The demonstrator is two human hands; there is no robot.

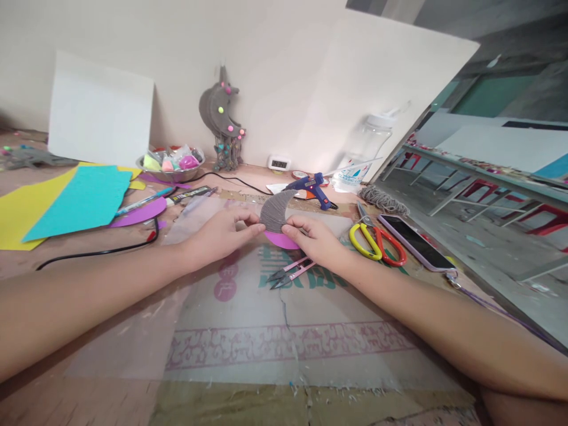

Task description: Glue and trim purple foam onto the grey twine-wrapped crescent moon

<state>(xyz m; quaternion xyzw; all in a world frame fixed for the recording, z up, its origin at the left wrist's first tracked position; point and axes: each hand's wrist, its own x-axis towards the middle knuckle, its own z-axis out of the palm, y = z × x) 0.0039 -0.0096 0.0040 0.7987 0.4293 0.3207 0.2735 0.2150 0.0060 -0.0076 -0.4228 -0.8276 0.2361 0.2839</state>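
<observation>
Your left hand [224, 234] and right hand [315, 238] pinch the yarn-wrapped crescent [273, 214], fingertips closed on it, likely steadying the wraps (snips [289, 271] lie at its 6 o'clock).

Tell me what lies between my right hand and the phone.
In the head view, scissors with one yellow and one red handle lie flat between the right hand, which pinches the grey crescent, and the phone.

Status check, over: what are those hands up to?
Left hand and right hand both pinching the yarn-wrapped crescent, lower end pink. Thread snips lie below; glue gun behind.
</observation>
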